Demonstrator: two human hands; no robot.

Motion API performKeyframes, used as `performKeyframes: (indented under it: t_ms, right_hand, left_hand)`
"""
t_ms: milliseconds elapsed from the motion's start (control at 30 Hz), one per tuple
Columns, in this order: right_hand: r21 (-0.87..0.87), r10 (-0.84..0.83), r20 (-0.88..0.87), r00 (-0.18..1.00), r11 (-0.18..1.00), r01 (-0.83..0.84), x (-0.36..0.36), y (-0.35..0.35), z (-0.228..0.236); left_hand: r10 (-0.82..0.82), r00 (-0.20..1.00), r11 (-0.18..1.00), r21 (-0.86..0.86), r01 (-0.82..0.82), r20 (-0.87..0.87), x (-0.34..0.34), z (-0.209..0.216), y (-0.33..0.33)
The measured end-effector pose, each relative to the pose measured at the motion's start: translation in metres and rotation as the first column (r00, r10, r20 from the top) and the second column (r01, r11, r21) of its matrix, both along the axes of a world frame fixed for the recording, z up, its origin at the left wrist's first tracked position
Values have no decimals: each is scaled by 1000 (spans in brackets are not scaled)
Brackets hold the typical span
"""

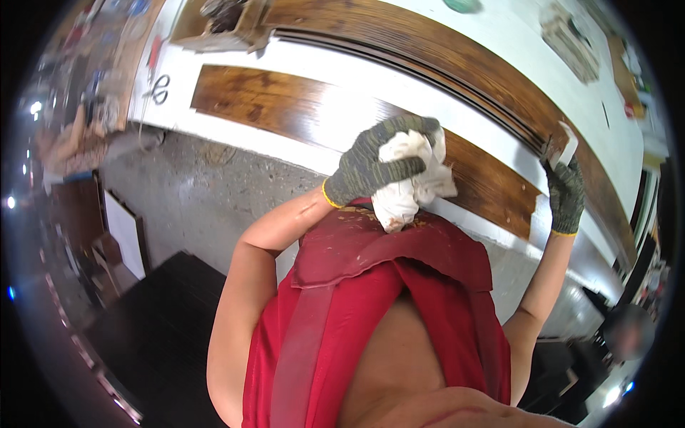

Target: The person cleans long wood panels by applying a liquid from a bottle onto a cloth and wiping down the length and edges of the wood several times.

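My left hand (364, 164), in a dark green knit glove with a yellow cuff, is closed around a crumpled white cloth (399, 200). The cloth hangs in front of my dark red apron (357, 246), over the near edge of the bench. Beneath this hand lies a brown stained wooden board (264, 103) with a glossy patch. Farther right, my right hand (566, 196) wears a matching glove. Its fingers grip a small flat white piece (569, 143) by the end of the dark strips; its exact kind is unclear.
Behind the board run long thin dark strips (407, 65) and a second brown board (442, 50) on the white bench (168, 114). A cardboard box (246, 32) and scissors (161, 89) lie far left. A stack of pale cloths (569, 46) is far right. Another person (68, 143) is at left.
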State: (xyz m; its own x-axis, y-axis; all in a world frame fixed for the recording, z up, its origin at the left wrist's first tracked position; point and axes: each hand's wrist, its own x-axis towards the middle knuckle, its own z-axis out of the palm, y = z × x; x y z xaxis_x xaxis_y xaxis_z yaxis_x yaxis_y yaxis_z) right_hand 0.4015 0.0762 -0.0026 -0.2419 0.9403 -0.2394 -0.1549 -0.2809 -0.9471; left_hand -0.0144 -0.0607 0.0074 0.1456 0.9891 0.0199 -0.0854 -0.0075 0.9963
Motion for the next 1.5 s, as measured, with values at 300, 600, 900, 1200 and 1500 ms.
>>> performKeyframes:
  t_ms: [300,600,900,1200,1500]
  right_hand:
    - [131,476,290,830,840,-527,-214,-1,59]
    - [636,359,742,566,-110,-764,-437,-3,61]
    - [513,-10,819,574,-435,-740,-619,-70,7]
    - [426,-76,893,444,-177,-887,-638,-17,32]
    - [555,-112,807,579,-188,-810,-630,-11,26]
  left_hand:
    - [292,941,899,385,-211,-168,-48,-9,-40]
    - [499,755,761,631,-148,-425,-46,-34,-28]
    - [349,829,878,463,-125,-437,-54,-20,-30]
    - [299,886,915,371,-159,-355,-60,-18,-29]
    - [363,857,851,506,-144,-366,-60,-23,-29]
